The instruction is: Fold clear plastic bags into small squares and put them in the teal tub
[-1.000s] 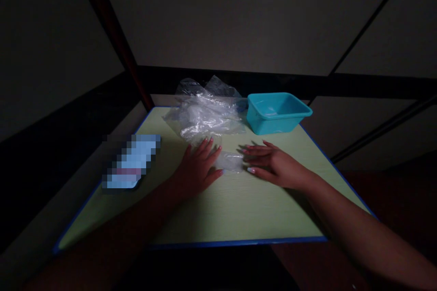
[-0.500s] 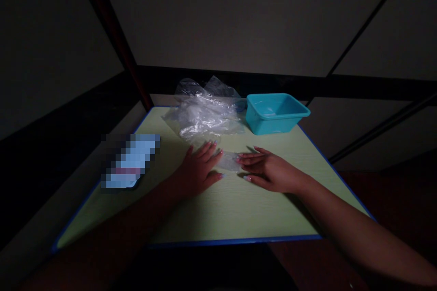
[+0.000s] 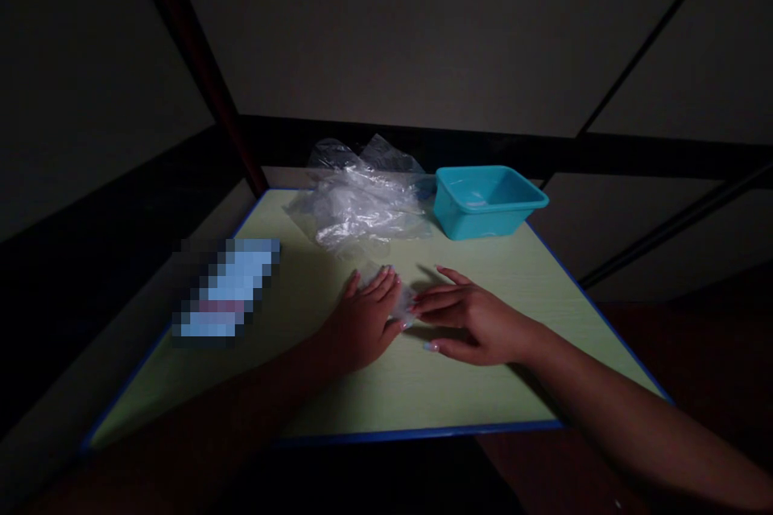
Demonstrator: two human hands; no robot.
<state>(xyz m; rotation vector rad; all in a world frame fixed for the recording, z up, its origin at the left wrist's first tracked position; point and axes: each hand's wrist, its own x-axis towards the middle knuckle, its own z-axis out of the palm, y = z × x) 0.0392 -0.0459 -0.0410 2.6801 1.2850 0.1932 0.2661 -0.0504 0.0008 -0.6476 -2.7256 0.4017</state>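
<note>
A small clear plastic piece [image 3: 403,304] lies on the pale green table [image 3: 386,394], partly covered by my fingers. My left hand [image 3: 368,318] rests palm down over its left part, fingers stretched out. At the plastic's right edge are the fingertips of my right hand [image 3: 474,318], its thumb and fingers spread apart. Behind my hands sits a loose heap of clear plastic bags [image 3: 368,205].
A turquoise basket [image 3: 483,217] stands at the back right, beside the bags. Near the left edge lies a blurred, phone-like flat object [image 3: 233,286]. A wall with a dark band rises behind the table.
Both hands have moved slightly toward me, my left also a little right. The small plastic piece has shifted nearer and turned, and more of it is under my left hand.
</note>
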